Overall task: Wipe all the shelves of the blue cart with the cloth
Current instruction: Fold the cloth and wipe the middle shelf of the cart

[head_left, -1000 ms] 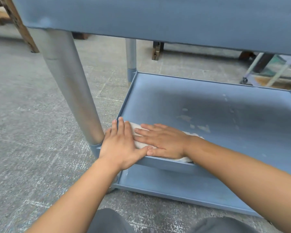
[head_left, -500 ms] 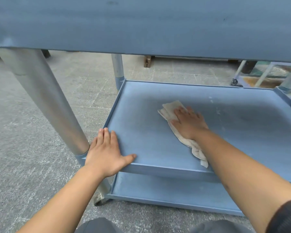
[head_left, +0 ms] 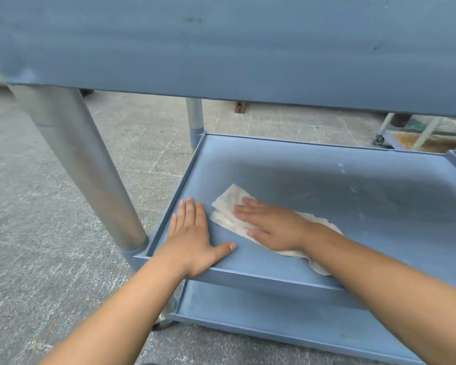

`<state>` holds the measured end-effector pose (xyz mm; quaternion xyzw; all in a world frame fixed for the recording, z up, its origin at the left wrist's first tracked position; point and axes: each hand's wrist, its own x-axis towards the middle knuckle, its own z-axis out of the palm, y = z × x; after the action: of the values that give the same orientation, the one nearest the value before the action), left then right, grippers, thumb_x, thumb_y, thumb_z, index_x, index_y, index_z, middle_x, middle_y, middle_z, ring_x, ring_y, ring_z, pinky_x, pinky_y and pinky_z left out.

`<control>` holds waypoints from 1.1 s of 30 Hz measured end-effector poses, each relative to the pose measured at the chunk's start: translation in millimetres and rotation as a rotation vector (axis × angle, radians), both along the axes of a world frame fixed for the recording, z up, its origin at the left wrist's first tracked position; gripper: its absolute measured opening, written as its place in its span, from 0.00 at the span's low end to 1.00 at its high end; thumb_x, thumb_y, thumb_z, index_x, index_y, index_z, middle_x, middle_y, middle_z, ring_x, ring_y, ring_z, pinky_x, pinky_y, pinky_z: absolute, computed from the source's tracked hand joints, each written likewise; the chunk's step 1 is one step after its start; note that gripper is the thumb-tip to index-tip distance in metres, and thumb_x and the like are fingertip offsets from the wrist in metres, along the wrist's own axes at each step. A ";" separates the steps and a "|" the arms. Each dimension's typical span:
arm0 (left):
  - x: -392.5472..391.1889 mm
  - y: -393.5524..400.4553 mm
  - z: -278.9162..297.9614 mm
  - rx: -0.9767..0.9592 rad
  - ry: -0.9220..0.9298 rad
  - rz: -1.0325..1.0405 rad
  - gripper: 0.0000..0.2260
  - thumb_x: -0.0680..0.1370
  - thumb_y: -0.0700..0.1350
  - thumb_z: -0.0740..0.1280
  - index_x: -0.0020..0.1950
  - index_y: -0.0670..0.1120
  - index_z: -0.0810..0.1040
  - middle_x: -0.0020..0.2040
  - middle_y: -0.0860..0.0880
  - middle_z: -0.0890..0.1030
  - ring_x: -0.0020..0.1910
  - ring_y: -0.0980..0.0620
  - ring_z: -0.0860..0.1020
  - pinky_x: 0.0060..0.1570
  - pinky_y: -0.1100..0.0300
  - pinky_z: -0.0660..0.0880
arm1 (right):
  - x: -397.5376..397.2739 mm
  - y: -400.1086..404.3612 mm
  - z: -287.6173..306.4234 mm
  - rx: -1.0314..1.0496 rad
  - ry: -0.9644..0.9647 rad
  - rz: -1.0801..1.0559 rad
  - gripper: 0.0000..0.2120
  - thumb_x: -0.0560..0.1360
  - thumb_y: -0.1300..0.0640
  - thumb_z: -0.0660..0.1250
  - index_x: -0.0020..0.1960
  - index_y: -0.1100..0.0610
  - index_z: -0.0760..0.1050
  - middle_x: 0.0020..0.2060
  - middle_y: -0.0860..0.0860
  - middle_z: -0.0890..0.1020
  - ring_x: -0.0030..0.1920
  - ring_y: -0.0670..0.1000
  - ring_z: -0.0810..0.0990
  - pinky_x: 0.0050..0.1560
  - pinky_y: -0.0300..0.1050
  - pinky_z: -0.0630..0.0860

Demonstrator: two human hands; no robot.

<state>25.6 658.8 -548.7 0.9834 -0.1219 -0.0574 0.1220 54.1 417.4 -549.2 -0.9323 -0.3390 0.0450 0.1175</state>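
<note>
The blue cart fills the view, with its top shelf edge [head_left: 248, 61] across the upper frame, a middle shelf [head_left: 366, 196] below it and a bottom shelf [head_left: 287, 320] near the floor. A crumpled white cloth [head_left: 229, 206] lies on the near left part of the middle shelf. My right hand [head_left: 271, 227] presses flat on the cloth, fingers pointing left. My left hand [head_left: 192, 238] rests flat on the shelf's front left corner, fingers spread, just left of the cloth and holding nothing.
A thick grey metal post [head_left: 84, 167] rises at the cart's near left corner; a thinner post [head_left: 195, 119] stands at the far left corner. Grey concrete floor [head_left: 50, 233] lies to the left. Another wheeled frame [head_left: 406, 133] stands beyond at the right.
My right hand has slid the cloth back from the middle of the shelf toward the near left corner. My left hand has stayed on the front corner.
</note>
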 end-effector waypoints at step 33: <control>62.1 -14.7 -4.7 0.087 -0.142 -0.013 0.34 0.70 0.74 0.46 0.75 0.64 0.52 0.75 0.50 0.55 0.76 0.42 0.51 0.71 0.45 0.53 | 241.7 81.6 -6.1 -0.022 -0.299 -0.416 0.23 0.75 0.50 0.56 0.70 0.50 0.65 0.68 0.52 0.72 0.66 0.56 0.70 0.59 0.51 0.69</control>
<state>87.7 644.1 -553.4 0.9885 -0.1340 0.0063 0.0697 295.8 499.1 -555.3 -0.9795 -0.1530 -0.1150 0.0625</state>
